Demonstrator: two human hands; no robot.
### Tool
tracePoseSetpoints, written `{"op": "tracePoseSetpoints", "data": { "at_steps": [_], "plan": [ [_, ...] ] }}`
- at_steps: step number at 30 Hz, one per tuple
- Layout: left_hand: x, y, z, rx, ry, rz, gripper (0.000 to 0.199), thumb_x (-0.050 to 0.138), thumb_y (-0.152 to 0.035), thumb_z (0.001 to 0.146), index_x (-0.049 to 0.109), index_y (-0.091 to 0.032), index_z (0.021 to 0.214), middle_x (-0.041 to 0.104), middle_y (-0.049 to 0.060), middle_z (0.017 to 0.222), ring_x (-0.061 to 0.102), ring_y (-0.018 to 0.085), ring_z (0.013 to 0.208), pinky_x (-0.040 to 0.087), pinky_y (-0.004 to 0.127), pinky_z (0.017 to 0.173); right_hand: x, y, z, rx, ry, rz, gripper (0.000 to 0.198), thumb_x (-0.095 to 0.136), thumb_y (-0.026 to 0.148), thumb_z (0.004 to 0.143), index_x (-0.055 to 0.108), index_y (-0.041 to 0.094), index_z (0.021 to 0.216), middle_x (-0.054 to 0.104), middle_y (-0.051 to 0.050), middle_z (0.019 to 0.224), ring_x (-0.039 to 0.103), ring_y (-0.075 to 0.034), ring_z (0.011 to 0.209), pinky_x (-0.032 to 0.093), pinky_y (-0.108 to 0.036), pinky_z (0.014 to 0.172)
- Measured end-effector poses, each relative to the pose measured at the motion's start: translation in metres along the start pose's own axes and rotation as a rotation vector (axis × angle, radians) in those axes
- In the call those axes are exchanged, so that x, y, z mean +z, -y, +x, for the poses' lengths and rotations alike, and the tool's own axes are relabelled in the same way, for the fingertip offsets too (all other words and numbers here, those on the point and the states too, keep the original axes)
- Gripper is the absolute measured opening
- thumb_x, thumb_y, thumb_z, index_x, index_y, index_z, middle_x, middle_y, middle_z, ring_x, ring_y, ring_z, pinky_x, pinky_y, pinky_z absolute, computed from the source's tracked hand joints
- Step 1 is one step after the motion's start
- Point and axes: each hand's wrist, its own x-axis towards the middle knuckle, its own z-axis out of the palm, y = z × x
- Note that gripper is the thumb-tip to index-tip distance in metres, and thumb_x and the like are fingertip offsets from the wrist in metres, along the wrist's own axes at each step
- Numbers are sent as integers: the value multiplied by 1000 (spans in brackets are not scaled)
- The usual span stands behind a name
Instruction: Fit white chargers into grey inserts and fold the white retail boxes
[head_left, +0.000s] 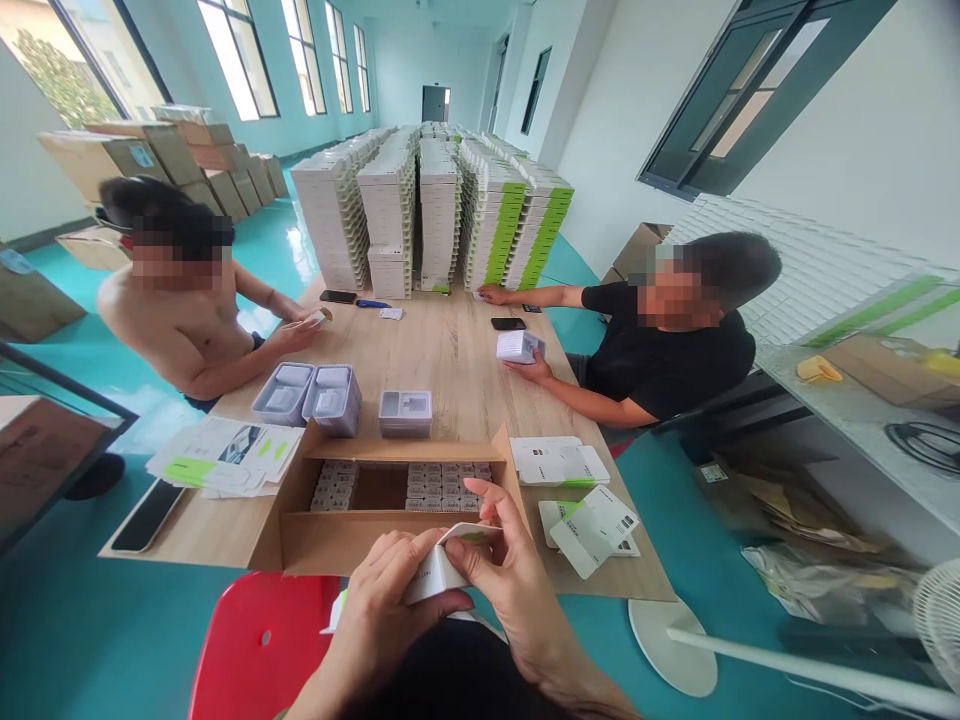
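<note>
A small white folding carton [433, 578] with a flap standing up is between my two hands, close to my body. My left hand [390, 585] wraps round its left side, fingers over the top. At its right, my right hand [504, 565] pinches the raised flap between thumb and fingers, the index finger lifted. Just beyond my hands stands an open cardboard box [337, 540] with rows of small white packed items [442, 487] inside and a bare gap between the rows. The carton's underside is hidden by my fingers.
Flat printed cartons lie left [225, 455] and right [592, 530] of the box. Plastic trays [330, 400] stand beyond it. Two co-workers sit at the sides, one holding a stack of trays [519, 347]. White box stacks [390, 210] fill the far end. A red stool [259, 640] is near me.
</note>
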Motion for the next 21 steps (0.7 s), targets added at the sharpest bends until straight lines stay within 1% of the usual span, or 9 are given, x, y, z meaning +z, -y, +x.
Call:
{"op": "tracePoseSetpoints", "data": {
  "at_steps": [2,4,7,9,11,13,16,18,21],
  "plan": [
    [0,-1,0,-84,-26,-50,46,90,-42,69,79,-34,113,83,5,94,73,25,81,56,31,76,-1,1,3,36,14,32,66,86,52,71,62,33,130,53,-2,107,56,-18,82,54,-33,77],
    [3,-2,0,-217,-124,-159,48,90,-47,67,79,-30,110,82,6,98,73,26,87,56,31,79,0,4,6,11,14,122,66,81,53,76,59,34,135,55,-3,115,58,-19,87,52,-33,79],
    [10,-6,1,-367,-289,-379,51,87,-53,69,76,-23,108,80,7,101,71,26,92,55,30,80,0,9,10,43,90,276,56,71,48,82,59,33,135,61,-4,123,60,-22,103,50,-36,90],
    [15,-10,3,-380,-274,-485,50,84,-53,73,72,-22,111,78,8,104,69,25,93,54,29,81,2,9,10,99,173,325,46,63,48,86,64,30,128,66,-5,119,61,-26,108,49,-39,95],
    [19,-14,6,-397,-230,-558,45,76,-55,80,70,-22,110,76,8,105,67,24,93,53,30,82,5,6,7,99,214,297,39,56,48,88,68,26,119,70,-6,111,62,-27,103,50,-40,92],
    [22,-17,8,-442,-256,-597,41,67,-58,85,72,-21,101,74,5,96,63,22,86,50,29,78,9,3,2,46,190,224,34,54,47,89,70,24,109,71,-5,103,63,-27,97,51,-37,87],
    [28,-14,9,-484,-321,-635,38,67,-57,83,71,-20,84,65,0,74,54,19,69,44,27,64,15,-1,-3,-5,138,129,30,51,46,91,69,24,100,69,-3,94,61,-24,86,50,-32,77],
    [31,-9,9,-489,-316,-665,35,69,-55,80,71,-20,80,62,-1,69,52,18,65,42,26,61,17,-3,-4,-23,89,77,31,47,46,94,68,24,94,67,-2,88,59,-22,81,48,-31,73],
    [33,-1,9,-535,-339,-661,33,69,-52,79,70,-19,81,65,-1,69,53,18,65,42,27,62,18,-3,-1,-18,61,30,30,46,46,95,67,25,91,66,-1,83,58,-21,79,48,-30,73]
  ]
}}
